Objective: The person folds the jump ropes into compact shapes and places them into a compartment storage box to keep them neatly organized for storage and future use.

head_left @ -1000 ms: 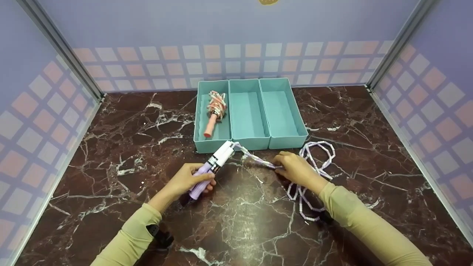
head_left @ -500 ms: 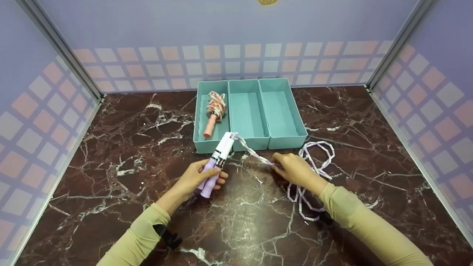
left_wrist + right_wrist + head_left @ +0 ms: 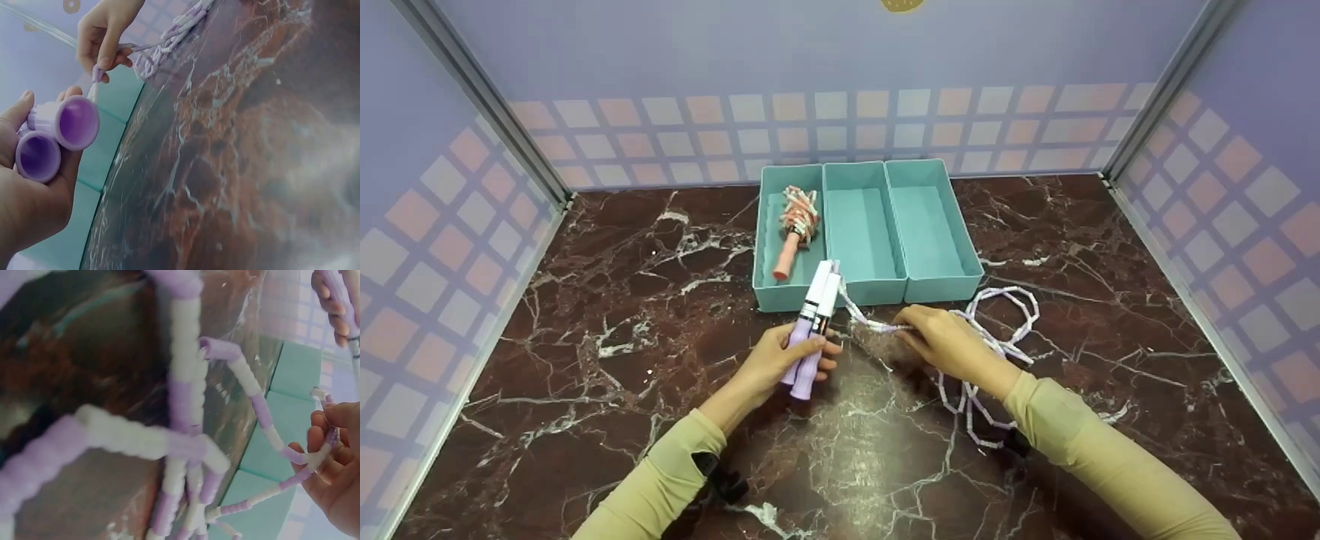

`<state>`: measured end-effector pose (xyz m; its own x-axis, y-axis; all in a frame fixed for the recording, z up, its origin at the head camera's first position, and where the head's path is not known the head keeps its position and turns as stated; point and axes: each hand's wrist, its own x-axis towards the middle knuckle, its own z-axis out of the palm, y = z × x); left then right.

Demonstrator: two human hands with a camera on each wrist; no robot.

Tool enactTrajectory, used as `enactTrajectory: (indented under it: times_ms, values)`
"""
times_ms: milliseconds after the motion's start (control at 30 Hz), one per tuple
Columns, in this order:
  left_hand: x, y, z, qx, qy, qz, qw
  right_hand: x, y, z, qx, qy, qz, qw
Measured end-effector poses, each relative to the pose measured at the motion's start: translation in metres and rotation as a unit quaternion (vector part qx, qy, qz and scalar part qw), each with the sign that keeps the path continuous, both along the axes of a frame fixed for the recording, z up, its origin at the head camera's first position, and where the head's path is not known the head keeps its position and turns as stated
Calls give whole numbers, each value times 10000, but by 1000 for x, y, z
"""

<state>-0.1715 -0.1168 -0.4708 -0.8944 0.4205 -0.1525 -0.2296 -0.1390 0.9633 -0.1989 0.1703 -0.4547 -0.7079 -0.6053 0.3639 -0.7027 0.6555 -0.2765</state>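
My left hand (image 3: 787,356) grips both handles (image 3: 819,300) of a beaded jump rope side by side, white ends pointing up and away. In the left wrist view the hollow purple ends of the handles (image 3: 79,122) face the camera. My right hand (image 3: 949,341) pinches the purple-and-white beaded rope (image 3: 861,316) a short way from the handles. The right wrist view shows strands of the rope (image 3: 261,410) running out from between the fingers (image 3: 318,439). More of the rope lies in loose loops on the dark marbled table, around and partly under my right forearm.
Three teal bins (image 3: 868,291) stand side by side just beyond my hands. The left one holds an orange-and-white jump rope (image 3: 799,217), bundled up with its handle toward me. Patterned purple panels (image 3: 840,60) close off the back and both sides of the table.
My left hand has moved right and slightly up, turning the handles more upright. My right hand has shifted a little left, and the rope between the hands now sags more.
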Motion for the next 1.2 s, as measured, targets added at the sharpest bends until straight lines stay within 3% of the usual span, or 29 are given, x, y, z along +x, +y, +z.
enactTrajectory:
  times_ms: [300,533,833,1033,1200]
  values:
    - [-1,17,4,-282,164,-19,9995,7,-12,13,-93,442,527,9976]
    - [-1,26,4,-717,451,-229,9961,13,-20,20,-23,613,643,9960]
    - [0,34,2,-1591,953,-255,9823,18,-26,24,75,707,765,9945]
    - [1,40,1,-2153,1372,-150,9667,19,-30,24,239,658,806,9943]
    - [4,47,-2,-2324,1601,-168,9592,22,-34,24,307,738,786,9937]
